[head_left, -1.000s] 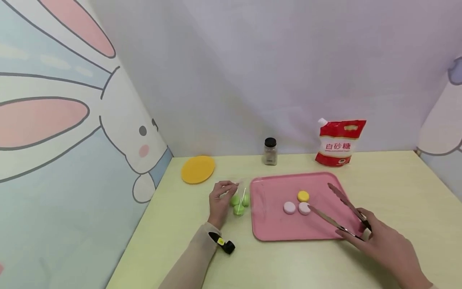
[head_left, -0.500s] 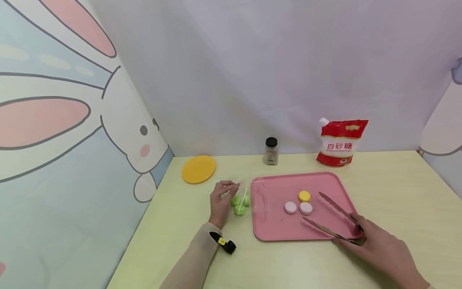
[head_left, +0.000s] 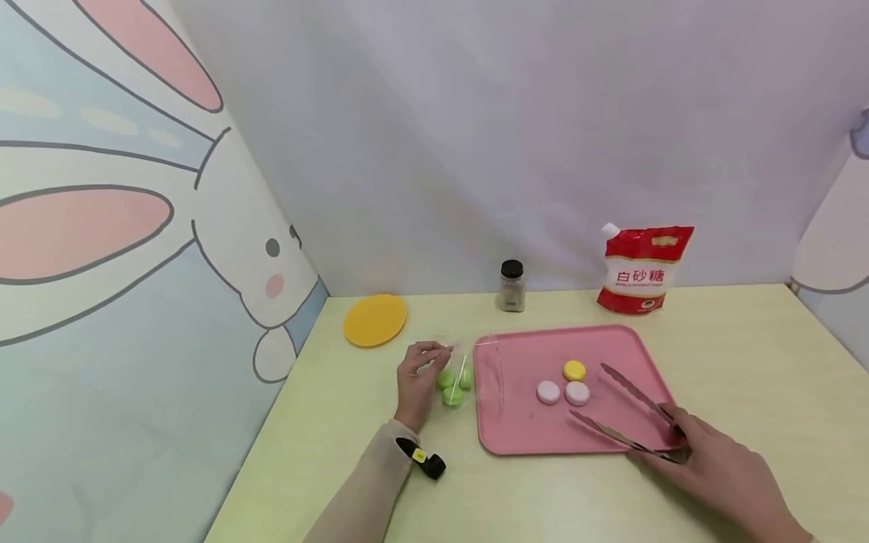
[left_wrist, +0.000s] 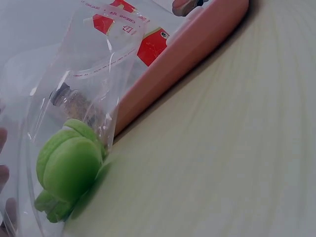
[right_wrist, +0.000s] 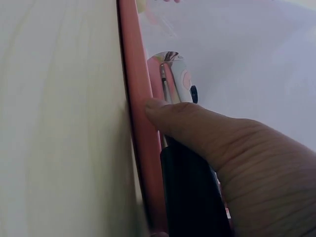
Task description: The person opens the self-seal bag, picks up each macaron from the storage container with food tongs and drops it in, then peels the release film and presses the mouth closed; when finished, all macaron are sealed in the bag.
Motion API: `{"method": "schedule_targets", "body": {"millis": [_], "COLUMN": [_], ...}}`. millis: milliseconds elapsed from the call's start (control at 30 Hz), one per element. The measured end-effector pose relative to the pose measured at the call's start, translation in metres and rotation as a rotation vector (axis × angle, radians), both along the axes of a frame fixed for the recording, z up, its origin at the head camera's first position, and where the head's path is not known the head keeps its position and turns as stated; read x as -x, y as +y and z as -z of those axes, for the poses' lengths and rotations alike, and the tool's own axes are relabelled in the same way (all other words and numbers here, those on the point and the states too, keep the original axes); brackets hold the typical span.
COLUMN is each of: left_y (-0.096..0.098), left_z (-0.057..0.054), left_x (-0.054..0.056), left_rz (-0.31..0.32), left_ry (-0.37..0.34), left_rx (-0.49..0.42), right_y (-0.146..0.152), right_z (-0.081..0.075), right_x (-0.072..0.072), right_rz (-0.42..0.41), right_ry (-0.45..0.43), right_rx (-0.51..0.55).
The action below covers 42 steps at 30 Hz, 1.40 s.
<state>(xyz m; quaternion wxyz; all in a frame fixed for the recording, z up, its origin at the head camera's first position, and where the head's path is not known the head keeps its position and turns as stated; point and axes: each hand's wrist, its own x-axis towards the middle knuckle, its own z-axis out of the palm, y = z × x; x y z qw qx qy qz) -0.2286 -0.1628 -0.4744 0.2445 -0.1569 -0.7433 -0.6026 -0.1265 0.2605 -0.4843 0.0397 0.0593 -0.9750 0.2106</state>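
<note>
A rabbit mural [head_left: 234, 256] and lilac wall [head_left: 489, 143] border a pale table [head_left: 529, 498].

yellow plate [head_left: 375, 320] | upright jar [head_left: 512, 292] (black-capped) | red-and-white pouch [head_left: 641, 269] right of the jar | rabbit mural [head_left: 237, 241] far left

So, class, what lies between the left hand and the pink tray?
Between them lie green macarons in a clear bag, as the head view shows.

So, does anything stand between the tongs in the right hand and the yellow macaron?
Partly: in the head view, a pale macaron lies between the lower tip of the tongs and the yellow macaron. From the upper tip, nothing visible stands in the way.
</note>
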Motion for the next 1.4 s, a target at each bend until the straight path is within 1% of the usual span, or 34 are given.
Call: {"method": "schedule_targets", "body": {"millis": [200, 333, 467, 533, 667, 767, 833, 900, 1067, 1300, 1400], "left_y": [0.0000, -0.0006, -0.0011, -0.0014, -0.0023, -0.0026, -0.0023, -0.0020, -0.0011, -0.0014, -0.0011], "left_z": [0.0005, 0.0018, 0.0021, 0.0015, -0.0003, -0.0009, -0.0007, 0.0001, 0.0017, 0.0000, 0.0004], "left_x": [0.0023, 0.0026, 0.0028, 0.0029, 0.0031, 0.0027, 0.0022, 0.0014, 0.0005, 0.0023, 0.0022], "left_rz": [0.002, -0.003, 0.013, 0.018, 0.007, 0.007, 0.011, 0.013, 0.006, 0.007, 0.007], "left_ry": [0.017, 0.031, 0.024, 0.024, 0.040, 0.028, 0.008, -0.009, -0.009, -0.025, -0.026], "left_rx": [0.002, 0.001, -0.003, 0.000, 0.003, -0.007, -0.013, -0.015, -0.010, -0.012, -0.015], "right_y": [0.0008, 0.0004, -0.0005, -0.0009, -0.0012, -0.0009, -0.0006, -0.0003, -0.0005, -0.0005, -0.0001], "right_z": [0.0001, -0.0012, -0.0030, -0.0028, -0.0008, -0.0001, -0.0004, -0.0011, -0.0017, -0.0022, -0.0023], "right_x": [0.0008, 0.0036, 0.0039, 0.0029, 0.0020, 0.0019, 0.0019, 0.0025, 0.0036, 0.0049, 0.0050], "right_rz": [0.005, 0.006, 0.021, 0.019, 0.010, 0.004, 0.002, 0.007, 0.020, 0.012, 0.013], "right_ry": [-0.011, -0.057, -0.092, -0.073, 0.011, 0.030, 0.006, -0.035, -0.110, -0.083, -0.093], "right_rx": [-0.001, -0.020, -0.037, -0.032, -0.006, 0.010, 0.008, -0.003, -0.031, -0.028, -0.030]}}
